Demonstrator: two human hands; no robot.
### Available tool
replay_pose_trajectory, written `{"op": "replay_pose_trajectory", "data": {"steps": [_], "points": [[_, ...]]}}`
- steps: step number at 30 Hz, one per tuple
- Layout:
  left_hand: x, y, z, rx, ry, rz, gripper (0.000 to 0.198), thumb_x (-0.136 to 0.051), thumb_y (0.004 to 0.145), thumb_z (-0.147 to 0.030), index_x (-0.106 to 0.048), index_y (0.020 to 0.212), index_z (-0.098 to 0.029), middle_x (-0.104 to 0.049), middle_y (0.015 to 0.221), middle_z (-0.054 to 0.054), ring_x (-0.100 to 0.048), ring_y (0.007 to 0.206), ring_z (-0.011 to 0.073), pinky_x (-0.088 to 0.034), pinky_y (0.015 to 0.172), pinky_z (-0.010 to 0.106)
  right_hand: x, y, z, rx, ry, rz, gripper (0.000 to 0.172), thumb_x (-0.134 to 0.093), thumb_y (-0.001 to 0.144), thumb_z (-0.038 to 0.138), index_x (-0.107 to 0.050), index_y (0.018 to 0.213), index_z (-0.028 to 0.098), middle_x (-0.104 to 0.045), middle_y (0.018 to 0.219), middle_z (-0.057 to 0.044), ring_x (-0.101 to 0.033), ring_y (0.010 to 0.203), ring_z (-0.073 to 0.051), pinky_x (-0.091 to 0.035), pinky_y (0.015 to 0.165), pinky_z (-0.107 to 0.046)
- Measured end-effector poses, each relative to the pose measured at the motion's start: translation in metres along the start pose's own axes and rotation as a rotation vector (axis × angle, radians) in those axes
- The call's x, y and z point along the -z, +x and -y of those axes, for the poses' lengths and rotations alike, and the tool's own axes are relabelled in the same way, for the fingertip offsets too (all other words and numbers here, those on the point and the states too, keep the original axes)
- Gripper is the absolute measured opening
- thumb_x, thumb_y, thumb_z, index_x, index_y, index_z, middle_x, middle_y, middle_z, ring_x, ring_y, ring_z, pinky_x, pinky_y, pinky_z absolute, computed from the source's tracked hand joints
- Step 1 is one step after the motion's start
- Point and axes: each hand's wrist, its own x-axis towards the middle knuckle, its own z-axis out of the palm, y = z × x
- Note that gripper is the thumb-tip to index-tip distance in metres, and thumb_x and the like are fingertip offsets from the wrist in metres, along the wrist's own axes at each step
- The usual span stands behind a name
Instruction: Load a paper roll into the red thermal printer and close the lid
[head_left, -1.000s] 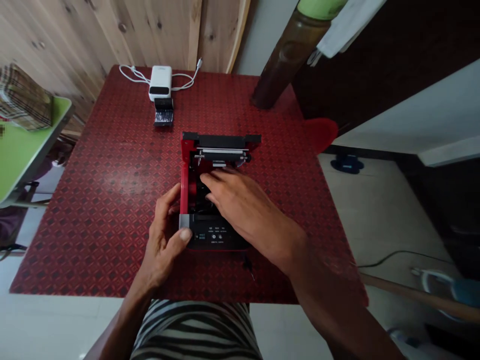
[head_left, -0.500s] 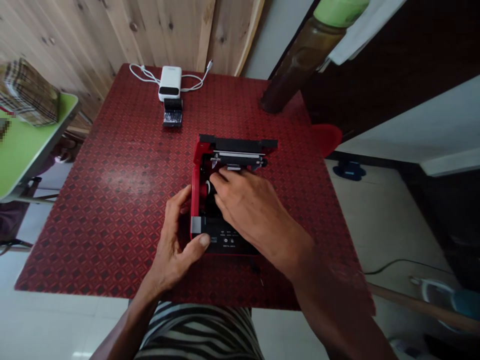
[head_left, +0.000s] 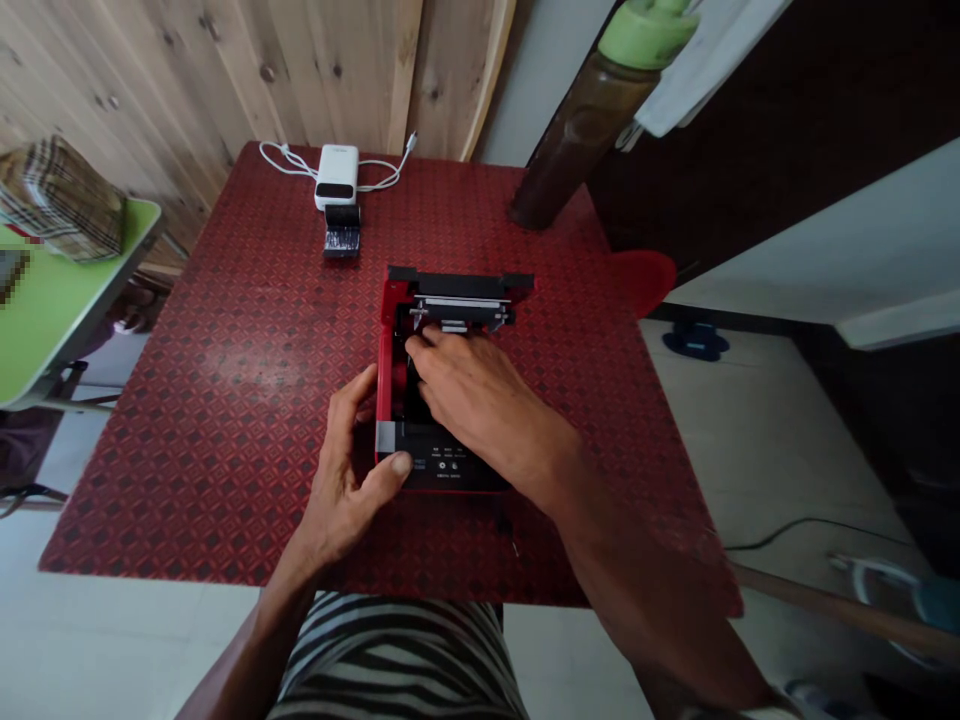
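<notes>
Right hand is sitting a touch further left inside the red-and-black device vs. half a sec ago, & the white ring that was showing by its fingers is no longer showing. Red patterned table is filling most of the view, w/ part of a green table showing at far left. Device is lying on the red table, approx. mid-width, nearer the front edge, its lid standing up at the back. Tall brown bottle w/ green cap is standing at the back R corner; plaid bag is resting on the green table. Left hand is gripping the device's front L corner, thumb pressing on the black panel, fingers lying along the outer side. Right hand's fingers are curling down into the bay, tips hiding, so can't tell if they're holding anything. White box is lying at the back L w/ its cable looping either side, small black folded piece lying just in front.
</notes>
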Motion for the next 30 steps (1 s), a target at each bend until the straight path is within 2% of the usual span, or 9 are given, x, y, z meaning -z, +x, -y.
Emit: {"op": "replay_pose_trajectory", "data": {"steps": [7, 10, 13, 17, 21, 24, 26, 28, 30], "points": [[0.001, -0.001, 0.001, -0.017, 0.035, -0.006, 0.076, -0.074, 0.106, -0.059, -0.047, 0.175, -0.039, -0.051, 0.176, 0.008, -0.047, 0.162, 0.0383, -0.037, 0.134, 0.062, 0.001, -0.017, -0.001, 0.009, 0.018, -0.132, 0.028, -0.06, 0.103, 0.003, -0.077, 0.123, 0.013, -0.083, 0.122, -0.018, -0.079, 0.117, -0.033, -0.061, 0.096, -0.041], [0.001, -0.002, 0.001, -0.004, 0.039, -0.003, 0.076, -0.073, 0.107, -0.058, -0.046, 0.176, -0.04, -0.051, 0.177, 0.007, -0.047, 0.163, 0.0379, -0.037, 0.134, 0.061, -0.007, -0.028, -0.005, 0.006, 0.072, -0.27, 0.021, -0.067, 0.1, 0.005, -0.078, 0.115, 0.016, -0.083, 0.117, -0.015, -0.079, 0.115, -0.033, -0.062, 0.096, -0.042], [0.001, -0.002, -0.001, 0.006, 0.038, -0.005, 0.076, -0.073, 0.107, -0.058, -0.046, 0.175, -0.041, -0.051, 0.177, 0.006, -0.046, 0.163, 0.0381, -0.039, 0.134, 0.06, -0.012, -0.039, -0.016, 0.088, 0.228, -0.446, 0.019, -0.071, 0.098, 0.006, -0.077, 0.109, 0.02, -0.084, 0.112, -0.009, -0.079, 0.108, -0.029, -0.063, 0.095, -0.041], [0.001, -0.002, -0.002, 0.032, 0.039, -0.013, 0.077, -0.074, 0.105, -0.06, -0.046, 0.175, -0.04, -0.052, 0.176, 0.006, -0.049, 0.161, 0.0394, -0.045, 0.129, 0.059, -0.004, -0.059, -0.036, 0.202, 0.448, -0.642, 0.024, -0.075, 0.097, 0.01, -0.076, 0.114, 0.026, -0.085, 0.112, -0.002, -0.08, 0.102, -0.023, -0.063, 0.094, -0.038], [0.001, -0.002, -0.003, 0.071, 0.051, -0.029, 0.081, -0.075, 0.103, -0.061, -0.046, 0.175, -0.038, -0.052, 0.177, 0.007, -0.049, 0.162, 0.0424, -0.054, 0.119, 0.057, -0.004, -0.069, -0.073, 0.024, 0.69, -0.818, 0.027, -0.087, 0.09, 0.024, -0.076, 0.113, 0.032, -0.081, 0.105, 0.002, -0.076, 0.092, -0.022, -0.062, 0.085, -0.038], [0.002, -0.003, -0.002, 0.077, 0.064, -0.035, 0.082, -0.075, 0.103, -0.062, -0.047, 0.176, -0.037, -0.051, 0.178, 0.008, -0.052, 0.159, 0.0423, -0.057, 0.116, 0.056, -0.026, -0.055, -0.105, -0.203, 0.859, -1.091, 0.034, -0.092, 0.081, 0.038, -0.072, 0.106, 0.03, -0.077, 0.099, 0.003, -0.071, 0.088, -0.021, -0.06, 0.079, -0.037], [0.003, -0.004, -0.001, 0.076, 0.08, -0.038, 0.082, -0.075, 0.103, -0.062, -0.047, 0.176, -0.038, -0.052, 0.178, 0.008, -0.055, 0.157, 0.0415, -0.055, 0.117, 0.057, -0.049, -0.038, -0.122, -0.361, 0.836, -1.246, 0.035, -0.089, 0.079, 0.041, -0.067, 0.103, 0.029, -0.074, 0.095, 0.003, -0.068, 0.084, -0.02, -0.059, 0.081, -0.038], [0.003, -0.004, 0.0, 0.078, 0.1, -0.046, 0.082, -0.075, 0.102, -0.063, -0.047, 0.176, -0.038, -0.053, 0.177, 0.008, -0.058, 0.154, 0.0406, -0.055, 0.117, 0.057, -0.074, -0.022, -0.128, -0.467, 0.798, -1.292, 0.037, -0.087, 0.079, 0.042, -0.063, 0.104, 0.028, -0.074, 0.099, 0.0, -0.07, 0.09, -0.022, -0.059, 0.086, -0.041], [0.003, -0.003, -0.002, 0.082, 0.113, -0.055, 0.082, -0.075, 0.102, -0.064, -0.049, 0.175, -0.038, -0.056, 0.175, 0.008, -0.061, 0.15, 0.0398, -0.057, 0.114, 0.055, -0.095, -0.01, -0.125, -0.463, 0.804, -1.185, 0.038, -0.083, 0.083, 0.043, -0.06, 0.109, 0.029, -0.075, 0.107, -0.003, -0.072, 0.098, -0.024, -0.059, 0.091, -0.043]]}}
